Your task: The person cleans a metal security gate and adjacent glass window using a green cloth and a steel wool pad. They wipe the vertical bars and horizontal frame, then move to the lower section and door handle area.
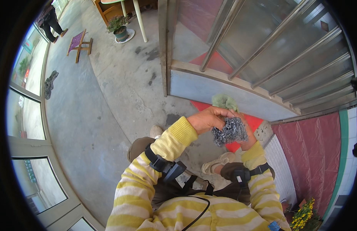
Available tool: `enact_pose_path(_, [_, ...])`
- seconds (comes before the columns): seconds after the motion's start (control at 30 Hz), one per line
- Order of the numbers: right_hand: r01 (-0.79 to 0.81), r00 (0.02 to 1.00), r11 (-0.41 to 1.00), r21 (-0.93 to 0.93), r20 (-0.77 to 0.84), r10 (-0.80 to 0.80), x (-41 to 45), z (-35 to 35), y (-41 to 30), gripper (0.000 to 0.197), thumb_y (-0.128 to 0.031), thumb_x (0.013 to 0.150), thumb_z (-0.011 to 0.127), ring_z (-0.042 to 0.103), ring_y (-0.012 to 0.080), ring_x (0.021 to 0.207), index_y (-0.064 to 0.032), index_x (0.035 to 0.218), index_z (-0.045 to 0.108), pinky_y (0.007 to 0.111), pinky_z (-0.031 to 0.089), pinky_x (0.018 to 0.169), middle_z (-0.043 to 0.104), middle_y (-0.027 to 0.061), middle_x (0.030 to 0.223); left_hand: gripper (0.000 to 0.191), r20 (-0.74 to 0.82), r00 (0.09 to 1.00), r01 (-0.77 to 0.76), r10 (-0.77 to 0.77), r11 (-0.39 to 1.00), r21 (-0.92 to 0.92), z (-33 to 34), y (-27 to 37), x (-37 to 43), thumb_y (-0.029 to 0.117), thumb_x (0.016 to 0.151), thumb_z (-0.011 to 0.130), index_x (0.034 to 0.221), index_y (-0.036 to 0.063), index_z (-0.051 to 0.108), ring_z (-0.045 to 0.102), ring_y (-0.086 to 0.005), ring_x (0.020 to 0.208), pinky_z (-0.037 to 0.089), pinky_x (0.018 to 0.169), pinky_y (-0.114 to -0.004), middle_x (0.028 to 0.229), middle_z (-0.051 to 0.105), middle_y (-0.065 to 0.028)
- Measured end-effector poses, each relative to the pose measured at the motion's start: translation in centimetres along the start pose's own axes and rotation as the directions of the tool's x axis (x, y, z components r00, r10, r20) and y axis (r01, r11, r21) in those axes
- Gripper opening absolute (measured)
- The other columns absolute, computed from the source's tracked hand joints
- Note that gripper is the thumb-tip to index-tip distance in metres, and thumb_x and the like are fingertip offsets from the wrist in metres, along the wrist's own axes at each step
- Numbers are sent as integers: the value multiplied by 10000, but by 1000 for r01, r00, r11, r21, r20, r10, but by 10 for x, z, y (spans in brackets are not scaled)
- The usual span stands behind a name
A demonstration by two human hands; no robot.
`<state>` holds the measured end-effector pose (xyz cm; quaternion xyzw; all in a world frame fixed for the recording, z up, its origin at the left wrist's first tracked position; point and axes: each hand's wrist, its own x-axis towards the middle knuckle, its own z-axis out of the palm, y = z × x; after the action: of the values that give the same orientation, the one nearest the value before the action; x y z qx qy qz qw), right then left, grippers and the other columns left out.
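Note:
A fuzzy grey-and-white knitted or crocheted piece [230, 131] is held between both hands in front of my lap. My left hand [206, 119] grips its upper left edge with the thumb and fingers. Behind and under its right side is my right hand [247, 131], partly hidden by the piece. Just beyond the fingers shows a pale green fuzzy bundle [224, 101], near the foot of the door; whether it touches the hands I cannot tell.
A metal-framed glass door [219, 83] with bars stands ahead. On the concrete floor are a small folding stool [79, 44], a potted plant [120, 32] and a dark cloth [50, 84]. Another person [50, 23] stands at the far left. Yellow flowers [303, 215] are at lower right.

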<state>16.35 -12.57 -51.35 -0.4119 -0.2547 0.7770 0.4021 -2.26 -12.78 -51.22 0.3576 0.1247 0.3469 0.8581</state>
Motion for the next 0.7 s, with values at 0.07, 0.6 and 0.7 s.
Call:
enact_pose_path(0.07, [-104, 990, 993, -62, -101, 97, 5, 2, 2, 326, -169, 878, 599, 631, 166, 803, -38, 1174, 555, 300, 526, 730, 639, 65, 990, 433, -43, 999, 28, -25, 996, 79, -3, 4, -3, -81, 705, 518, 1128, -30, 598, 580, -102, 930, 441, 832, -236, 1025, 637, -57])
enact_pose_path(0.6, [407, 578, -152, -901, 383, -720, 122, 15, -36, 413, -146, 775, 633, 591, 385, 936, -29, 1159, 536, 442, 481, 786, 540, 191, 1150, 452, -796, 38, -384, 604, 744, 547, -94, 98, -56, -52, 723, 476, 1171, -42, 535, 567, -148, 842, 472, 733, -265, 1004, 593, -73])
enact_pose_path(0.7, [194, 735, -234, -953, 299, -609, 149, 25, -27, 405, -126, 762, 607, 591, 397, 938, -47, 1153, 535, 474, 486, 791, 523, 188, 1150, 494, -766, 10, -346, 643, 721, 600, -89, 98, -55, -55, 727, 469, 1219, -44, 513, 568, -154, 870, 471, 750, -266, 1058, 582, -83])
